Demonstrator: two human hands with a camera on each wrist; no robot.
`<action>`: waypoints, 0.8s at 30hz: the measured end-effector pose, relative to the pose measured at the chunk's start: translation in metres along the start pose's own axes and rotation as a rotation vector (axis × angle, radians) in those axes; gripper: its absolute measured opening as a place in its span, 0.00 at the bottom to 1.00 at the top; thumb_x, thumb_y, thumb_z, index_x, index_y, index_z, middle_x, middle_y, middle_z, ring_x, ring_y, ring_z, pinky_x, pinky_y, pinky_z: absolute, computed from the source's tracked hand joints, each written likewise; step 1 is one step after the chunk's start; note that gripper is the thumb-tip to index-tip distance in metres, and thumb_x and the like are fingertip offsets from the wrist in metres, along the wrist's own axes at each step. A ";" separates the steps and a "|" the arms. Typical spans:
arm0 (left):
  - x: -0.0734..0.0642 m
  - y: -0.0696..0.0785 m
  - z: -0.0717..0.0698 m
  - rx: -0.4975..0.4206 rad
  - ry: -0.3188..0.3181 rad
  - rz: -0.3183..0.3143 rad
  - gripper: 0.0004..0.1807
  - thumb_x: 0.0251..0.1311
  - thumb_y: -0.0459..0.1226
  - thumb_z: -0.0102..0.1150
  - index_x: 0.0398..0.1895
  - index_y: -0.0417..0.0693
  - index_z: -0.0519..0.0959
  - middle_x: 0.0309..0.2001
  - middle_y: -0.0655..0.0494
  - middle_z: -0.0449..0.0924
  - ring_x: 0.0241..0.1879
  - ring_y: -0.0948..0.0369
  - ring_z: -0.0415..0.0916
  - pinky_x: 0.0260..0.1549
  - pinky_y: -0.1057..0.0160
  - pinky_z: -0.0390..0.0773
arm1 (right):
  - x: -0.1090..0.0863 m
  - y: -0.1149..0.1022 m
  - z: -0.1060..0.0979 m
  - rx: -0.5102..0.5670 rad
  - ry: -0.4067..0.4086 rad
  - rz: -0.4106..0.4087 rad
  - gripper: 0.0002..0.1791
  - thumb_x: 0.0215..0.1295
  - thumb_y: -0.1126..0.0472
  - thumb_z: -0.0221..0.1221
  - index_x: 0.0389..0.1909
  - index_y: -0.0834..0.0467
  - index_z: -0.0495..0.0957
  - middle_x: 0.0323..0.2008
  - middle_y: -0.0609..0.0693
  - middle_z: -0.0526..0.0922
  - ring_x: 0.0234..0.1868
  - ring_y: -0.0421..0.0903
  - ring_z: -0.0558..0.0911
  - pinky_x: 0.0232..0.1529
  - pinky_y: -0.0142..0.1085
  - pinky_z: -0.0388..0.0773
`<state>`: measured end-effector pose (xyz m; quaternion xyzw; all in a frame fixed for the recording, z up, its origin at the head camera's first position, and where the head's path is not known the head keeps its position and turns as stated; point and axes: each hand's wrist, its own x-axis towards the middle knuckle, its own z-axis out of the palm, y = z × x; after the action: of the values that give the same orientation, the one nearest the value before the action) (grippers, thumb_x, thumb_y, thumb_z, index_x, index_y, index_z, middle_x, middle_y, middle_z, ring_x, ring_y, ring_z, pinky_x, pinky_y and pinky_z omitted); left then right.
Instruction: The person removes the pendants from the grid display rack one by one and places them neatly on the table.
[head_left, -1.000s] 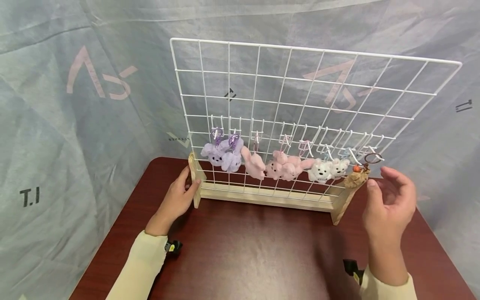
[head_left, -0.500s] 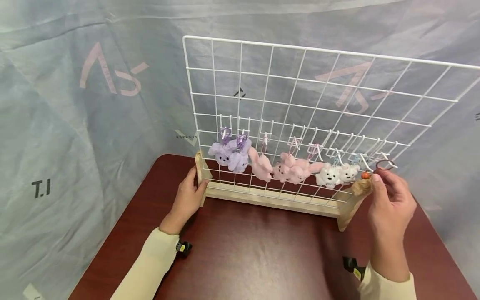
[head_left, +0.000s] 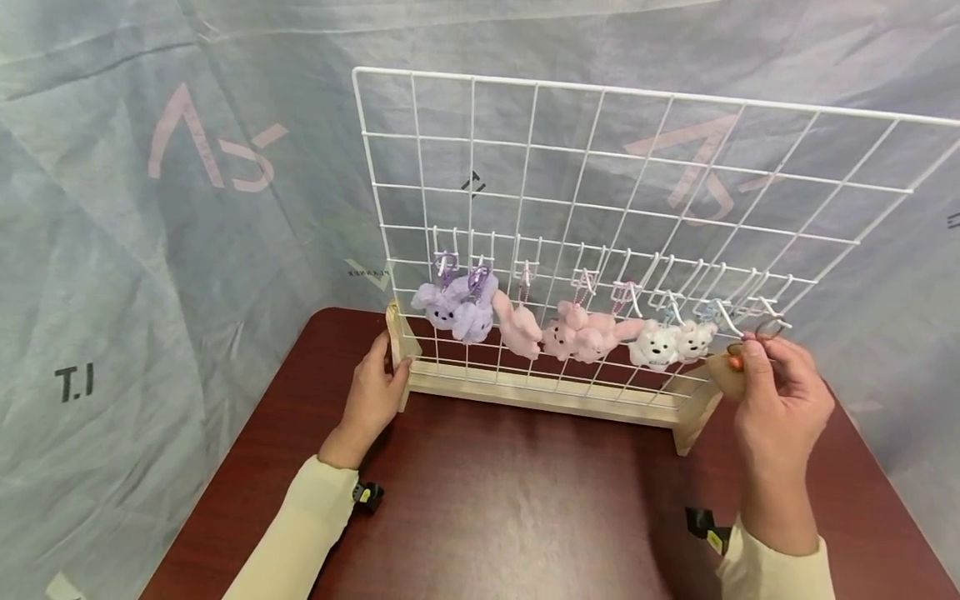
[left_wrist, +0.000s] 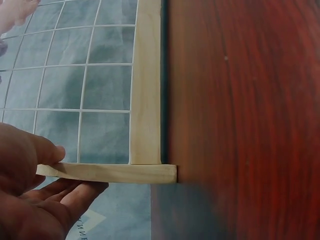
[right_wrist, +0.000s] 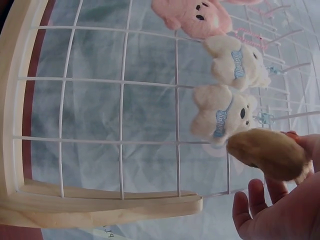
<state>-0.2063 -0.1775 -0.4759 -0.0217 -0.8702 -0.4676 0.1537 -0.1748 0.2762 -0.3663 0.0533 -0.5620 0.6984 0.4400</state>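
In the head view my left hand [head_left: 371, 398] grips the wooden side foot [head_left: 402, 342] of a white wire grid rack [head_left: 537, 82]. The left wrist view shows thumb and fingers on opposite faces of that wooden side piece [left_wrist: 110, 173]. At the far right, my right hand [head_left: 783, 408] pinches the top of a brown plush keychain [right_wrist: 270, 154] by its orange bead. Its ring [head_left: 770, 327] is at the end of the rightmost hook. Fingers partly hide the plush. Two white bear keychains [head_left: 656, 346] hang just left of it.
Pink plush keychains [head_left: 517, 327] hang mid-row, and purple ones [head_left: 450, 310] at the left, all on white hooks that stick out. The rack's wooden base [head_left: 540, 393] stands on a dark red table [head_left: 525, 500]. Grey printed cloth [head_left: 225, 250] encloses the back and sides.
My right hand has moved in from the right of the brown plush keychain, its fingers closing on the top. The plush now hangs turned and tilted. My left hand keeps its grip.
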 end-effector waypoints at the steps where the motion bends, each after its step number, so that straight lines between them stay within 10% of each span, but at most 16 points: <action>1: 0.000 0.000 0.000 0.011 0.005 0.005 0.32 0.75 0.35 0.60 0.79 0.45 0.63 0.62 0.35 0.80 0.55 0.43 0.85 0.46 0.44 0.86 | 0.001 0.000 0.001 0.035 0.008 0.006 0.04 0.65 0.76 0.66 0.38 0.74 0.86 0.37 0.51 0.90 0.35 0.39 0.88 0.38 0.23 0.82; 24: 0.001 -0.007 0.002 0.152 0.009 0.093 0.35 0.76 0.34 0.57 0.82 0.39 0.57 0.72 0.34 0.69 0.69 0.39 0.74 0.65 0.37 0.75 | -0.002 -0.025 0.008 0.195 0.105 -0.103 0.12 0.63 0.78 0.63 0.42 0.87 0.81 0.27 0.57 0.90 0.28 0.46 0.85 0.36 0.30 0.82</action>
<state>-0.2089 -0.1799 -0.4829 -0.0482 -0.9007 -0.3924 0.1801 -0.1599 0.2681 -0.3467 0.0882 -0.4642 0.7280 0.4968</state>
